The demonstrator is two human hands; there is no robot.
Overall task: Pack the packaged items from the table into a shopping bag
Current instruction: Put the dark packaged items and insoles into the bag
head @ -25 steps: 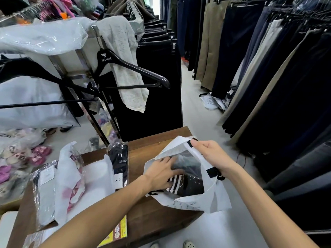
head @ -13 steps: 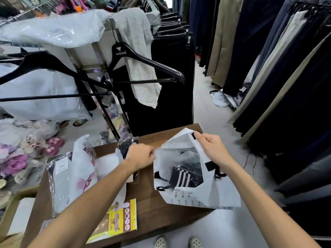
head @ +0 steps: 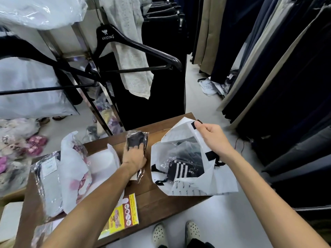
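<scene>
Far left on the wooden table point(head: 152, 197), a clear-wrapped grey package point(head: 47, 183) lies flat, and just beside it a white pouch with pink print point(head: 75, 169) leans half upright. A yellow-labelled packet point(head: 121, 216) hangs at the near edge. All of these wait their turn.

Now to the middle: my left hand point(head: 134, 158) is down on the dark item in clear wrap point(head: 137, 142), fingers curled over its near half, palm pressing it to the wood. I'd call that a grip just forming. The packet's long axis runs away from me, near end under my palm, far end poking out past my fingertips toward the rack.

Over to the right: my right hand point(head: 213, 138) pinches the top rim of the white shopping bag point(head: 202, 183), holding the mouth lifted and facing left. Inside, a black-and-white striped package point(head: 180, 170) already sits low in the bag.

Here's what matters: the bag's opening lies straight to the right of my left hand, near, with bare table between. The left hand is the one on the packet, the right is busy with the rim. So I reckon it's a lift and a sideways carry, turning the packet end-first so it slides in.
</scene>
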